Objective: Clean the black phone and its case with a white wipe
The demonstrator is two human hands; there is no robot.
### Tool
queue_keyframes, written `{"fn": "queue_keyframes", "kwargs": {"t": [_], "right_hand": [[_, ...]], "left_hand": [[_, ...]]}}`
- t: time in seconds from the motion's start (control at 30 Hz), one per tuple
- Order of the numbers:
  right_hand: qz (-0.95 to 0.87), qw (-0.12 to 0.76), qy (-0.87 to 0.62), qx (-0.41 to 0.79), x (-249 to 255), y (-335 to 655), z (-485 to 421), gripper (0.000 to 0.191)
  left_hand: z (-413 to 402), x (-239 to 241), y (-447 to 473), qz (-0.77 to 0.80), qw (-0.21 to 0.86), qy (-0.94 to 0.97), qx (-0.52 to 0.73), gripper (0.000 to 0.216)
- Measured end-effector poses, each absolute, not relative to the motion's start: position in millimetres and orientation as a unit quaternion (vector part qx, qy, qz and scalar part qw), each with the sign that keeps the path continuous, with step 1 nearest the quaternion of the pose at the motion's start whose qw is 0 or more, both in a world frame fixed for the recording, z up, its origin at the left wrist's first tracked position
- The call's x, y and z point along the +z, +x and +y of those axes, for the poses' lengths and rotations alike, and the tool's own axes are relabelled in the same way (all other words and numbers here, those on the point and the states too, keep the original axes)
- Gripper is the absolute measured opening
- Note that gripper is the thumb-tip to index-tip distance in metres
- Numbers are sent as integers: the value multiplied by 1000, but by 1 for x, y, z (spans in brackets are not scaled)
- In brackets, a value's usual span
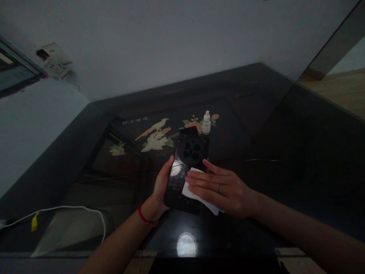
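dim, underexposed | overhead lamp glare on glossy table (186, 244) | edges bowed | slightly soft focus

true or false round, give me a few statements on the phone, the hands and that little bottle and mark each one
1. The left hand grips the phone by its left edge. True.
2. The phone faces screen up. False: its back, with the round camera module, faces up.
3. The right hand lies flat on a white wipe on the phone. True.
4. The small bottle lies on its side. False: it stands upright on the table, beyond the phone.
5. The white cable is plugged into the phone. False: it lies far to the left, apart from the phone.
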State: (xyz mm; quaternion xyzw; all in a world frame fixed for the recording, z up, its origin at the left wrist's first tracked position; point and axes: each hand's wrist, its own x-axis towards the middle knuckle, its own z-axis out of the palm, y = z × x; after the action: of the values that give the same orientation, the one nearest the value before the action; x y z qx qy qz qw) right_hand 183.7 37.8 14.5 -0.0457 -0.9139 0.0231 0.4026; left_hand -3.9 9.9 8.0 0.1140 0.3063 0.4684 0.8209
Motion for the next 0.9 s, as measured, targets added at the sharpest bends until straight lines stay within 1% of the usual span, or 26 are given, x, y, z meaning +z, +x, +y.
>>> {"fn": "queue_keyframes", "kwargs": {"t": [0.17,0.33,0.4,0.5,0.63,0.73,0.9], "right_hand": [[-918,391,9,62,13,178,30,26],[-920,377,89,57,12,172,24,27],[-917,381,98,64,17,176,25,27],[-909,405,50,84,26,188,33,28],[-898,430,-58,64,30,202,48,24],[-900,431,-60,25,24,202,55,22],[-908,415,-44,-18,17,197,53,21]], "left_hand": [[12,17,-1,303,806,134,490,58],[12,19,-4,270,820,151,482,61],[13,19,-6,261,824,155,479,62],[15,19,-5,283,814,131,490,62],[14,16,-2,335,792,77,505,51],[12,13,0,336,787,72,512,45],[12,13,0,348,789,61,504,45]]}}
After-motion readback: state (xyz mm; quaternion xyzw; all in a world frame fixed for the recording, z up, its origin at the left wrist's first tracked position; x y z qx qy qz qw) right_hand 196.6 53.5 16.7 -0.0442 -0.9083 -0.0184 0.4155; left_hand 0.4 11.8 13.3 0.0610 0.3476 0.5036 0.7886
